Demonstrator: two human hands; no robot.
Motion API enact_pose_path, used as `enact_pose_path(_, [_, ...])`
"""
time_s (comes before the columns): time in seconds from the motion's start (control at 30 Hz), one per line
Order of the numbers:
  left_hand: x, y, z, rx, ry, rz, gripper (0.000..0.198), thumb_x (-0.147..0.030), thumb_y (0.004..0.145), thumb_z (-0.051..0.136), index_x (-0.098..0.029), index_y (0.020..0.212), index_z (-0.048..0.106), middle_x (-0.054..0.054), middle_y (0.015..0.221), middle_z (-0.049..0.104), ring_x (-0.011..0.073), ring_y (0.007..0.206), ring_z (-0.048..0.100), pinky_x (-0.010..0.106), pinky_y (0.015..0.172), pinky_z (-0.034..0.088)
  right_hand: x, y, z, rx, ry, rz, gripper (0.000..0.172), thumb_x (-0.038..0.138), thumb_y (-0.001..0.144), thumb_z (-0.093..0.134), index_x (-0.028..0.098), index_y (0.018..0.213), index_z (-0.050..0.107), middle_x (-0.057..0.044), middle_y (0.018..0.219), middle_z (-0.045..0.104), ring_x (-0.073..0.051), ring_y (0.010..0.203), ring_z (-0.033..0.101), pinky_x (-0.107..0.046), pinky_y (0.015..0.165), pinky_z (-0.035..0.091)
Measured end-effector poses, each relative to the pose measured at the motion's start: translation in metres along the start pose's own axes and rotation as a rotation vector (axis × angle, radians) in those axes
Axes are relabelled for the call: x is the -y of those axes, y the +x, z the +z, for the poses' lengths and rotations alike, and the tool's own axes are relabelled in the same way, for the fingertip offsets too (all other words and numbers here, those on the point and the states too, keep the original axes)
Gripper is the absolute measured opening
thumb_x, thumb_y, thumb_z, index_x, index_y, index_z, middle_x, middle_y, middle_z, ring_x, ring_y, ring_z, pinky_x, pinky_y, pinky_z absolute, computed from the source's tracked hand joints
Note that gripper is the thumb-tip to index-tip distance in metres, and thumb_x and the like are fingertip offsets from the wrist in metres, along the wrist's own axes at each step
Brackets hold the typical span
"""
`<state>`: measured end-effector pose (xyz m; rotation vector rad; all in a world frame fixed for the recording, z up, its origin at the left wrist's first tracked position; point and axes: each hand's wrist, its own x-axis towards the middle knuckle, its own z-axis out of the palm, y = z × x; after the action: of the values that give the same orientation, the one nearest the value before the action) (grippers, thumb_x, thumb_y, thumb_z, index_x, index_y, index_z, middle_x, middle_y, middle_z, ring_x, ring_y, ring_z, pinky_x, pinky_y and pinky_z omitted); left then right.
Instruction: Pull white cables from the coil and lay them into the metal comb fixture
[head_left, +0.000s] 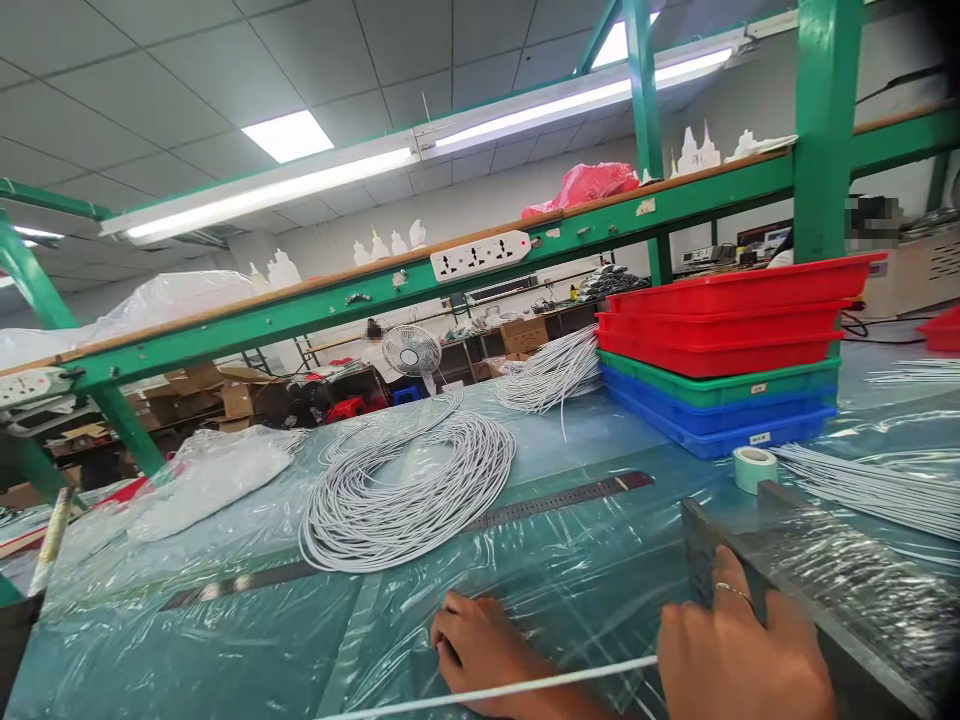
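Observation:
A length of white cable (555,682) runs across the bottom of the view, passing in front of my left wrist and ending at my right hand. My right hand (742,650), with a ring on one finger, is closed on that cable and rests against a grey metal block (847,590). My left hand (480,640) lies low over the film-covered table, its fingers curled; what is in them, if anything, is hidden. Beyond it lies a big coil of white cable (405,500), partly over a long steel ruler (562,495).
Stacked red, green and blue trays (720,340) stand at the back right, near a roll of tape (755,470). Cut white cables (877,490) lie at right, another bundle (551,370) behind. A green shelf beam (300,310) with a power strip (480,256) crosses above.

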<state>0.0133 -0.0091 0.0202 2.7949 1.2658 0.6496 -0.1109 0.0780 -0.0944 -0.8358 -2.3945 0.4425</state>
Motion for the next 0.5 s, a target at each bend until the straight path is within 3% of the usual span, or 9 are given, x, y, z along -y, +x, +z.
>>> enact_pose_path(0.5, [0.0017, 0.0001, 0.0033, -0.002, -0.015, 0.020, 0.031, -0.035, 0.102, 0.057, -0.013, 0.124, 0.054, 0.011, 0.118, 0.052, 0.0192, 0.100, 0.057, 0.035, 0.086, 0.055, 0.0004, 0.0025, 0.0000, 0.018, -0.014, 0.008, 0.015, 0.019, 0.081, 0.052, 0.022, 0.089, 0.065, -0.001, 0.095, 0.066, -0.016, 0.078, 0.063, -0.028, 0.060, 0.032])
